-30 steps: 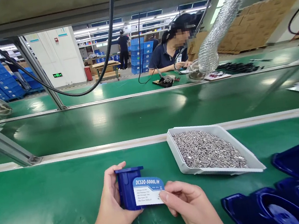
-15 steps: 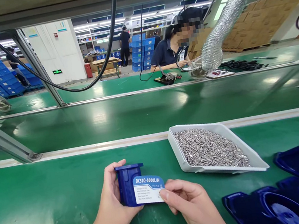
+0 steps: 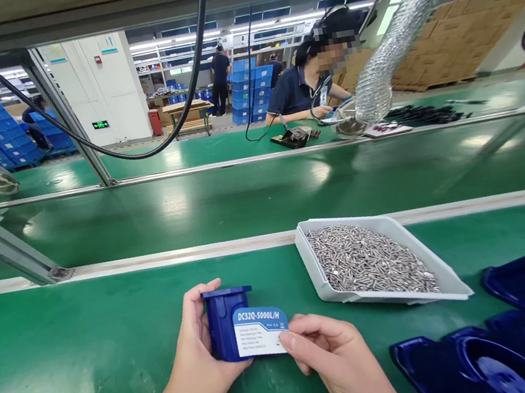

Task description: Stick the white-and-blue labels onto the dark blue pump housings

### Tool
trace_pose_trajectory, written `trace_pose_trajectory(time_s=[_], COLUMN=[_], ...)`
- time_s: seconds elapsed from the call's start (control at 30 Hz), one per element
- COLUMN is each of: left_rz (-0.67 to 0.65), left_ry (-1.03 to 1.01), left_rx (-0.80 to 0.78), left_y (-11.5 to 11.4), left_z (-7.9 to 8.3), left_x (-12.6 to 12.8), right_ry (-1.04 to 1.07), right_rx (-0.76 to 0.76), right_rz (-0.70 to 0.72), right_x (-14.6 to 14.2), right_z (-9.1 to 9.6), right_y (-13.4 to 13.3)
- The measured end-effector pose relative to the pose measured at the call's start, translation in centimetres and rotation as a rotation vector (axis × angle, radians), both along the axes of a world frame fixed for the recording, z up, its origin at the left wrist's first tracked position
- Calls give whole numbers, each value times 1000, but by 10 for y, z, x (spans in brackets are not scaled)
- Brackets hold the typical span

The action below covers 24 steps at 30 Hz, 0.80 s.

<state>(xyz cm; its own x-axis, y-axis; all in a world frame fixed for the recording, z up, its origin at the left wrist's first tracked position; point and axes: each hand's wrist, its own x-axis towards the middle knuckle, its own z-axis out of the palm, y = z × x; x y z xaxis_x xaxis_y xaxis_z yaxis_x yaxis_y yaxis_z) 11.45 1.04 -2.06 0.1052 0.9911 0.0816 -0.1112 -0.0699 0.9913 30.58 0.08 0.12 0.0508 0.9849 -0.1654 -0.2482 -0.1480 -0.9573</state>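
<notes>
My left hand (image 3: 196, 360) grips a small dark blue plastic housing (image 3: 221, 322), held upright just above the green table near the front edge. My right hand (image 3: 333, 361) pinches the right edge of a white and blue label (image 3: 260, 331) printed "DC52Q-5000L/H". The label lies against the front face of the housing and sticks out past its right side. Whether the label is stuck down I cannot tell.
A white tray (image 3: 450, 283) filled with small metal screws sits to the right. Dark blue plastic covers (image 3: 515, 342) lie at the lower right. A green conveyor belt (image 3: 223, 202) runs behind a metal rail. Across it a person (image 3: 309, 86) works beside a silver hose (image 3: 385, 57).
The hands, housing and label have stayed almost still; the view shifted slightly and the person across the belt moved a little.
</notes>
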Motion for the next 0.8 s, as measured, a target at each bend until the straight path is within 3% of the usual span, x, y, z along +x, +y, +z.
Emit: trace_pose_trajectory(time_s=[0.8], left_rz=[-6], left_ry=[-7], left_rx=[16], left_y=[0], left_z=[-2], left_x=[0], right_ry=[-6], right_rx=[-8], right_rz=[-23], right_x=[-1], right_z=[-2], right_y=[0])
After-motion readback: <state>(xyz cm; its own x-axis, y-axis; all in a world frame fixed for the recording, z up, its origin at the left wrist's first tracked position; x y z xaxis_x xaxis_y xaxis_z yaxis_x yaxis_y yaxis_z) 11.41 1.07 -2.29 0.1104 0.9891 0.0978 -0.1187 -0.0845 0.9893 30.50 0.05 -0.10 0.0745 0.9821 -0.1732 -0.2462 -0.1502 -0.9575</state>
